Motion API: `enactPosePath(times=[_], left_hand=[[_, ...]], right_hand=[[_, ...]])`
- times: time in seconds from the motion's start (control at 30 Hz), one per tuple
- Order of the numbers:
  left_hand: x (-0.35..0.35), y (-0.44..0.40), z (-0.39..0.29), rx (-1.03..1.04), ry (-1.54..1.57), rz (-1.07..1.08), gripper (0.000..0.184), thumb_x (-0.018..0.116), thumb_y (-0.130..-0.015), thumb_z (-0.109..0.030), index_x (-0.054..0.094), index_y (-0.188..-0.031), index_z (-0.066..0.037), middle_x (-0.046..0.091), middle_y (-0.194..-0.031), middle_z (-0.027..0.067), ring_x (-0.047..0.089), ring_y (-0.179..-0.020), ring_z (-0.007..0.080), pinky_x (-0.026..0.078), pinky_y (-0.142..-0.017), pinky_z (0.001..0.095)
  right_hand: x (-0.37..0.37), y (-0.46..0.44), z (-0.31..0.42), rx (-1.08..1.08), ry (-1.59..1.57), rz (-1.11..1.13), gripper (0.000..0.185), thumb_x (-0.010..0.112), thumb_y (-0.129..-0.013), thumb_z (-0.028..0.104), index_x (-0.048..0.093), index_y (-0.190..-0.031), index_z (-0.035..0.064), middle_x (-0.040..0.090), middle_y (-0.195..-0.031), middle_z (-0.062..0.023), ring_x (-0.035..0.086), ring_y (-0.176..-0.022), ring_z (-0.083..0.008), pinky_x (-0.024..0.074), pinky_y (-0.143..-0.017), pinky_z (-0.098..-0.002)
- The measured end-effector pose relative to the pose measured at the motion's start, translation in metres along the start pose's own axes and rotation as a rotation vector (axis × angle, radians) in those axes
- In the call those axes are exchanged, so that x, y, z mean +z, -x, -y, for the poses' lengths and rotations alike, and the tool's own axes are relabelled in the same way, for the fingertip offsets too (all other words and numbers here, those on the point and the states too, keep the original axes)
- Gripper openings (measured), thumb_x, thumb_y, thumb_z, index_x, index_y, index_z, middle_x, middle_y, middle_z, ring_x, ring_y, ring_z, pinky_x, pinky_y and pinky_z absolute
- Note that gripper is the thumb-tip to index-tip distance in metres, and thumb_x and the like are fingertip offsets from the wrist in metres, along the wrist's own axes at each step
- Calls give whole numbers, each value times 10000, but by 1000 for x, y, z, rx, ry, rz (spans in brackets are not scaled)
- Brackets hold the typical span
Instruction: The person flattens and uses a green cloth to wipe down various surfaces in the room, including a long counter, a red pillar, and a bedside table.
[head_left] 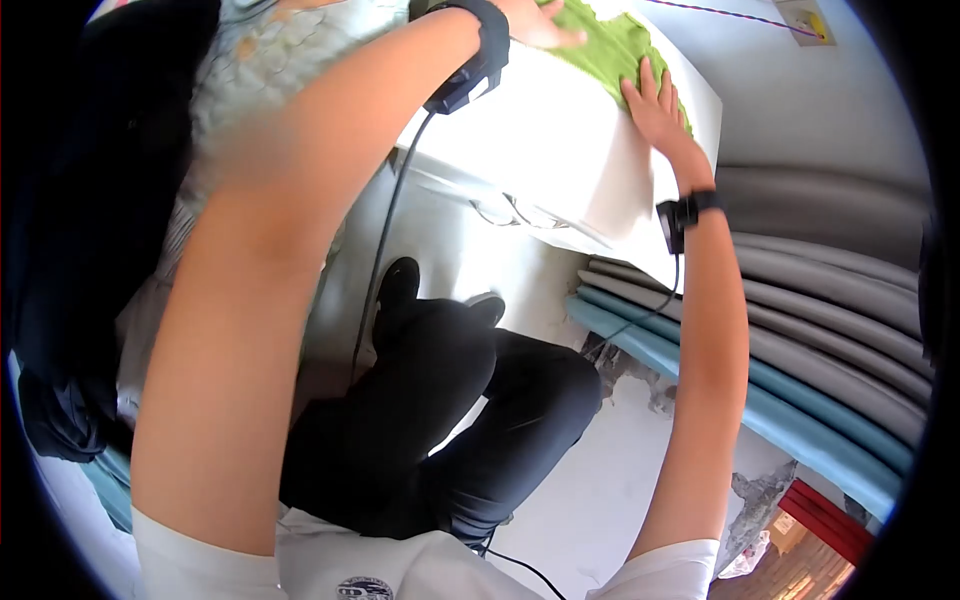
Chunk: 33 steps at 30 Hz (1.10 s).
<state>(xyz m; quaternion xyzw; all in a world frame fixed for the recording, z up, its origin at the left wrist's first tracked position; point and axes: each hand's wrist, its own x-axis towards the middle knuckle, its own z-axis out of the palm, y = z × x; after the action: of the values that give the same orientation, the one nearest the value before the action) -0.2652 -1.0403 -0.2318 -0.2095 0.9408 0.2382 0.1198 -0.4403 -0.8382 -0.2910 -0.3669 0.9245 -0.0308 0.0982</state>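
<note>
A crumpled green cloth (608,50) lies at the far edge of a white table (530,125), running up to the top of the view. My right hand (657,112) rests flat on the cloth's right end, fingers stretched out. At the cloth's left side is my left hand (540,22), partly cut off by the top edge, with its visible fingers apart. Whether its fingertips press on the cloth or hover just over it, I cannot tell. Each wrist wears a black strap with a small device and a cable.
Stacked grey and blue padded panels (830,290) line the right side. Pale patterned fabric (300,60) and dark cloth (100,190) lie on the left. Cables hang from both wrists past my legs (430,400). A wall socket (805,22) is at the upper right.
</note>
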Motion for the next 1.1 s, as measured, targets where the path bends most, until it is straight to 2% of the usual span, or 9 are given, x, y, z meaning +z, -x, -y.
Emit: enactPosePath(times=[0.13,0.2,0.3,0.5,0.7,0.8,0.87,1.0,1.1], left_hand=[[45,-78,19,-65,-141,-300,805,314,-930,-684,165,-1584,-239,27,-1656,111,-12,-1518,340,-46,-1190,597],[46,-69,19,-109,-369,-300,823,360,-928,-684,109,-1591,-267,48,-1659,92,14,-1524,324,-2,-1171,621],[45,-22,22,47,-303,-169,714,289,-987,-588,120,-1591,-249,65,-1653,127,23,-1524,325,-25,-1196,542],[57,-17,2,35,-381,-173,770,286,-970,-629,133,-1591,-200,81,-1644,164,35,-1521,336,-31,-1201,517],[80,-54,-46,-23,-317,-274,777,320,-961,-614,158,-1588,-185,103,-1639,175,59,-1517,351,17,-1208,508],[91,-24,-49,175,-317,-216,785,363,-947,-608,198,-1579,-173,127,-1632,186,80,-1513,356,56,-1211,501],[101,1,-42,301,-273,-209,784,362,-949,-611,201,-1579,-174,127,-1631,188,75,-1513,363,55,-1210,507],[99,-3,-59,242,-267,-167,787,361,-953,-617,181,-1584,-182,104,-1636,184,50,-1514,368,39,-1210,510],[102,-29,-94,200,-238,-173,796,365,-946,-621,172,-1586,-189,93,-1637,187,44,-1515,367,28,-1208,509]], right_hand=[[-1,-51,24,88,29,-31,748,278,-957,647,98,-1589,290,-1,-1645,-183,21,-1511,-401,46,-1198,-547],[0,-43,37,-40,94,-7,725,266,-968,625,104,-1589,289,-10,-1643,-193,15,-1508,-411,41,-1198,-550],[6,3,40,-265,55,63,724,282,-974,620,87,-1590,292,-27,-1641,-199,-9,-1510,-401,34,-1195,-560],[-8,-23,-30,-30,40,85,714,317,-958,646,112,-1580,360,-38,-1644,-183,-39,-1513,-385,40,-1182,-584],[-1,-40,1,-34,-49,-34,694,299,-963,605,169,-1579,310,-2,-1643,-190,-3,-1510,-401,45,-1190,-568],[22,-17,-22,-191,250,75,700,297,-967,595,143,-1583,299,-14,-1646,-178,-13,-1513,-390,44,-1196,-552],[13,28,-42,-167,165,86,705,301,-966,601,129,-1584,310,-24,-1647,-173,-16,-1514,-386,47,-1194,-556],[-9,20,-98,121,54,103,721,309,-956,632,102,-1583,341,-48,-1647,-167,-21,-1514,-380,62,-1188,-567],[28,-74,-150,63,149,5,727,292,-948,657,106,-1580,350,-7,-1645,-175,25,-1506,-409,75,-1180,-589]])
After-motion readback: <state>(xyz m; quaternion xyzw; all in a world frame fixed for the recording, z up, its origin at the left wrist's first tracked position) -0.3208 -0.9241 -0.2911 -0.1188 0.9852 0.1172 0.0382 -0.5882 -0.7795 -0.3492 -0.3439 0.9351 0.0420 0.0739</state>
